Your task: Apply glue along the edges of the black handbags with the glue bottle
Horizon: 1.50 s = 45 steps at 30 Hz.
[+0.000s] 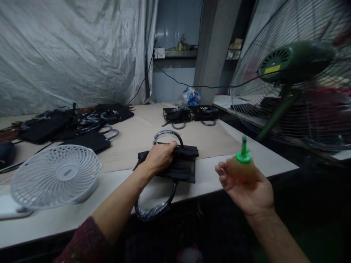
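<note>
A small black handbag (179,168) lies on the table in front of me, with plastic-wrapped handles, one pointing away and one hanging over the near edge. My left hand (160,157) is closed on its upper left part; some of the fingers are hidden. Off to the right, my right hand (253,193) holds a squeeze bottle (243,171) in the air beyond the table edge. It contains amber liquid and has a green cap and nozzle pointing up. The fingers curl partly round it and the palm faces up.
A small white fan (67,172) stands at the left front. Black handbags (49,126) are heaped at the back left, and more bags (177,114) lie at the back. A large caged fan (290,62) stands on the right. The table's near edge (204,197) runs below the bag.
</note>
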Motion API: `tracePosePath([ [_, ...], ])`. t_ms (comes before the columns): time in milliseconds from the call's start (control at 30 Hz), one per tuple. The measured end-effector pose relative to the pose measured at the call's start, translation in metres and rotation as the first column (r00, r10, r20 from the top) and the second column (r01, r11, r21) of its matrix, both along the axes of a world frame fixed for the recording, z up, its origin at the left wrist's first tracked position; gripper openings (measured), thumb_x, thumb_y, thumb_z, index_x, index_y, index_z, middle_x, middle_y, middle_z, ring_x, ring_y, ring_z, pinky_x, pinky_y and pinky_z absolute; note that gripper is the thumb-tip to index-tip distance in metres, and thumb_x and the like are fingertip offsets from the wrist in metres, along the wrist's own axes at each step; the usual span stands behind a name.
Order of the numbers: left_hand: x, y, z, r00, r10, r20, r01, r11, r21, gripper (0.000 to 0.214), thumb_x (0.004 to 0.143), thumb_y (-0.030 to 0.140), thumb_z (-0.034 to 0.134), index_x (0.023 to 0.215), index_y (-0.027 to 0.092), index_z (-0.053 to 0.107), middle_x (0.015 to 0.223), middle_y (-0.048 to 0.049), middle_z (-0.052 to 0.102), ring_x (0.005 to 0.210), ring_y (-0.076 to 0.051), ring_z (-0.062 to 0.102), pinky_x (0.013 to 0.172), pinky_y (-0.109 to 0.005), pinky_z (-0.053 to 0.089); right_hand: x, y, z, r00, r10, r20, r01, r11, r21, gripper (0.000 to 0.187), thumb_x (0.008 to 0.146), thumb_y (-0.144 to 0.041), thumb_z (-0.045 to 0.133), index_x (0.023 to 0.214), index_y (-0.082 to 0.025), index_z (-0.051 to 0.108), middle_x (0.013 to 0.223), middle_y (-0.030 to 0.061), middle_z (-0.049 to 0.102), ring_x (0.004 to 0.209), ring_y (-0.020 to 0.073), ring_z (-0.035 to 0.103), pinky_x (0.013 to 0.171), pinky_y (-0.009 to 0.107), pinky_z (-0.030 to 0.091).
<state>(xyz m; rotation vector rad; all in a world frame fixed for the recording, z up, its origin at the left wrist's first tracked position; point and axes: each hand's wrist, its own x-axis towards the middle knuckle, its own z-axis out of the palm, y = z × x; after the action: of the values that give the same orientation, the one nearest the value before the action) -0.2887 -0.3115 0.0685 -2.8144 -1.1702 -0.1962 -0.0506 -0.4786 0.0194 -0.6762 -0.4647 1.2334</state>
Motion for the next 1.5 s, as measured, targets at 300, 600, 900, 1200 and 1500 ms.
tracePosePath([
  [300,-0.007,0.009,-0.003,0.997,-0.015,0.081,0.028,0.987,-0.157,0.041,0.087,0.012,0.046,0.122,0.024,0.064,0.105,-0.0084,0.08,0.099,-0.028,0.075,0.082,-0.036,0.055,-0.013,0.066,-0.021,0.978,0.171,0.119,-0.174,0.985,0.016,0.032,0.088,-0.056,0.072,0.093,-0.025,0.08,0.096,0.0072,0.079,0.101,0.0314,0.074,0.107,0.06,0.052],
  [600,-0.008,0.011,-0.001,0.997,-0.04,0.064,0.052,0.979,-0.199,0.025,0.095,0.023,0.054,0.119,0.025,0.06,0.114,-0.0075,0.078,0.105,-0.028,0.075,0.084,-0.036,0.055,-0.046,0.069,-0.01,0.994,0.088,0.067,-0.096,0.987,0.128,0.03,0.089,-0.051,0.071,0.091,-0.023,0.079,0.093,0.0082,0.075,0.099,0.031,0.072,0.098,0.056,0.059],
  [900,-0.008,-0.009,-0.006,0.993,-0.094,0.066,0.1,0.99,-0.101,0.034,0.091,0.036,0.069,0.12,0.022,0.058,0.121,-0.0098,0.074,0.104,-0.029,0.074,0.079,-0.035,0.058,-0.05,0.073,0.0,0.989,0.149,-0.026,-0.144,0.981,0.133,0.023,0.09,-0.047,0.075,0.091,-0.024,0.08,0.087,0.0061,0.08,0.089,0.0279,0.077,0.105,0.059,0.056],
  [1200,0.001,0.029,0.057,0.996,-0.086,-0.005,0.085,0.99,-0.116,0.025,0.088,0.018,0.058,0.108,0.025,0.072,0.096,-0.0043,0.078,0.095,-0.024,0.073,0.079,-0.03,0.052,0.001,0.072,0.016,0.986,0.137,0.1,-0.144,0.987,0.071,0.033,0.082,-0.054,0.081,0.096,-0.024,0.078,0.093,0.009,0.08,0.082,0.0282,0.079,0.067,0.038,0.067],
  [1500,0.052,0.069,0.129,0.979,-0.194,-0.067,0.12,0.807,-0.578,0.021,0.083,0.025,0.068,0.1,0.024,0.08,0.08,0.0051,0.074,0.074,-0.015,0.066,0.067,-0.023,0.048,0.07,0.024,-0.004,0.944,-0.238,0.23,0.268,0.957,-0.113,0.039,0.068,-0.051,0.088,0.094,-0.024,0.078,0.085,0.01,0.078,0.057,0.0234,0.072,0.031,0.021,0.047],
])
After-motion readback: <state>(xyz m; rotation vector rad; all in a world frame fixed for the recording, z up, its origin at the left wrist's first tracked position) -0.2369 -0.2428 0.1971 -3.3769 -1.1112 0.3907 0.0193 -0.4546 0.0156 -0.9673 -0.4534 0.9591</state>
